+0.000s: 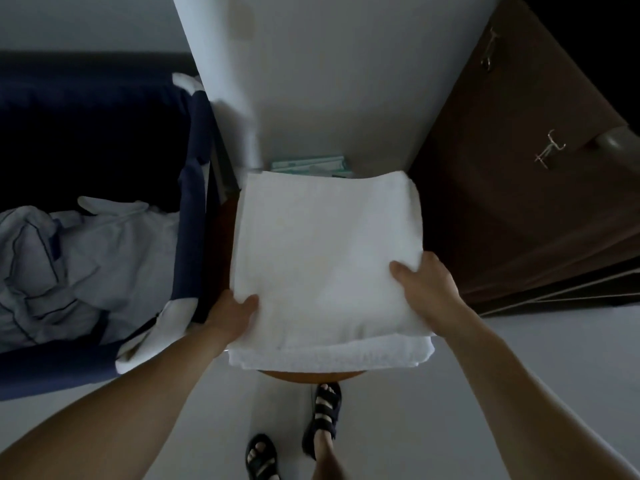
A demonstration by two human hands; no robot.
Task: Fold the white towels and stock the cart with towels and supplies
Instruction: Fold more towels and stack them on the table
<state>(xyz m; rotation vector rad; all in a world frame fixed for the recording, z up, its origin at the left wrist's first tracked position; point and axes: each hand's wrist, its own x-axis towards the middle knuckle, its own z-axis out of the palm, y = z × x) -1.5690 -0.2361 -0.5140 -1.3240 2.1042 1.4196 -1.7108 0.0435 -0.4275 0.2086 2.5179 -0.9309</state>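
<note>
A folded white towel (322, 251) lies flat on top of another folded white towel (332, 356), both on a round wooden surface (311, 376) in the middle of the view. My left hand (230, 317) grips the top towel's near left corner, thumb on top and fingers hidden beneath. My right hand (427, 289) grips its right edge the same way, thumb pressed on the cloth. The dark blue fabric bag of the cart (194, 216) stands just to the left.
Crumpled white and blue linen (69, 271) fills the cart bag. Teal-and-white packets (311, 166) lie behind the towels against a white wall (329, 81). A brown cabinet (519, 202) with metal hooks stands to the right. My sandalled feet (322, 414) are on pale floor below.
</note>
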